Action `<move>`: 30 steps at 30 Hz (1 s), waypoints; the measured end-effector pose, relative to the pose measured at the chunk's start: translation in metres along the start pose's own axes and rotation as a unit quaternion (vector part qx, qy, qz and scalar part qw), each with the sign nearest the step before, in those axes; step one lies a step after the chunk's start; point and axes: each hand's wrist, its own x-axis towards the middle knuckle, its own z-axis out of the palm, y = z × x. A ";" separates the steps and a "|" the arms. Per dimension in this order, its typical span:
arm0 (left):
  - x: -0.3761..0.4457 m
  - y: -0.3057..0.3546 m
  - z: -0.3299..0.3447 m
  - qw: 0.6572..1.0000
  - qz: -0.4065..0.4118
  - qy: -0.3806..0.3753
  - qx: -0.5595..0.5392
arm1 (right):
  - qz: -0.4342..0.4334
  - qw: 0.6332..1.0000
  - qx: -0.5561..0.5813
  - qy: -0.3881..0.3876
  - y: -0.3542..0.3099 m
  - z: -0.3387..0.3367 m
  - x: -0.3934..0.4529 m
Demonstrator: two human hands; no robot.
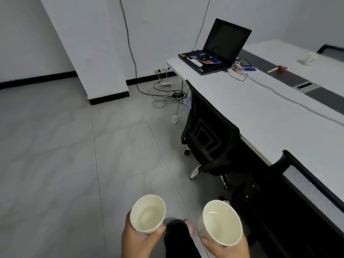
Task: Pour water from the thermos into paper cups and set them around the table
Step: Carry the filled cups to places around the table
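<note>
My left hand [138, 241] grips a white paper cup [148, 214] with water in its bottom, held upright over the floor at the lower middle of the view. Just to its right, my right hand [225, 248] grips a second white paper cup [221, 222], also upright with water inside. The long white table [260, 108] runs along the right side, beyond both cups. No thermos is in view.
Two black mesh chairs stand against the table's near edge, one [208, 138] ahead and one [305, 192] close on the right. An open laptop [223, 43] and small items sit at the table's far end. Cables [167, 95] lie on the grey tiled floor by the wall.
</note>
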 end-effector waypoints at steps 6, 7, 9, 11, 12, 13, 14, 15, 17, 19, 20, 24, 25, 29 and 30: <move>0.120 0.055 0.106 0.998 0.034 -0.047 0.012 | 0.004 0.993 0.001 0.115 -0.032 -0.021 0.154; 0.139 0.067 0.123 0.996 0.046 -0.069 0.015 | 0.003 0.991 0.011 0.134 -0.039 -0.026 0.176; 0.172 0.093 0.156 0.991 0.066 -0.114 0.025 | 0.003 0.985 0.014 0.174 -0.048 -0.035 0.216; 0.201 0.114 0.190 0.985 0.075 -0.150 0.025 | 0.006 0.976 0.004 0.219 -0.051 -0.045 0.248; 0.214 0.122 0.208 0.982 0.079 -0.170 0.025 | 0.008 0.971 0.000 0.240 -0.051 -0.050 0.261; 0.226 0.130 0.226 0.978 0.083 -0.192 0.026 | 0.012 0.965 -0.006 0.260 -0.050 -0.054 0.273; 0.238 0.137 0.245 0.972 0.090 -0.214 0.026 | 0.020 0.960 -0.010 0.280 -0.047 -0.058 0.284; 0.251 0.142 0.265 0.966 0.098 -0.237 0.023 | 0.029 0.954 -0.011 0.299 -0.044 -0.063 0.294; 0.277 0.153 0.307 0.952 0.116 -0.283 0.023 | 0.051 0.938 -0.003 0.342 -0.037 -0.071 0.314; 0.304 0.162 0.355 0.930 0.125 -0.343 0.029 | 0.072 0.919 0.005 0.387 -0.032 -0.079 0.334; 0.318 0.166 0.380 0.917 0.124 -0.377 0.029 | 0.080 0.908 0.012 0.410 -0.031 -0.082 0.346; 0.362 0.179 0.483 0.869 0.105 -0.481 0.047 | 0.106 0.860 0.035 0.498 -0.033 -0.095 0.391; 0.371 0.179 0.508 0.859 0.098 -0.500 0.056 | 0.110 0.849 0.035 0.516 -0.033 -0.097 0.402; 0.396 0.165 0.598 0.827 0.070 -0.552 0.085 | 0.130 0.805 0.024 0.578 -0.030 -0.109 0.439; 0.399 0.160 0.616 0.821 0.071 -0.559 0.094 | 0.137 0.796 0.022 0.589 -0.029 -0.113 0.446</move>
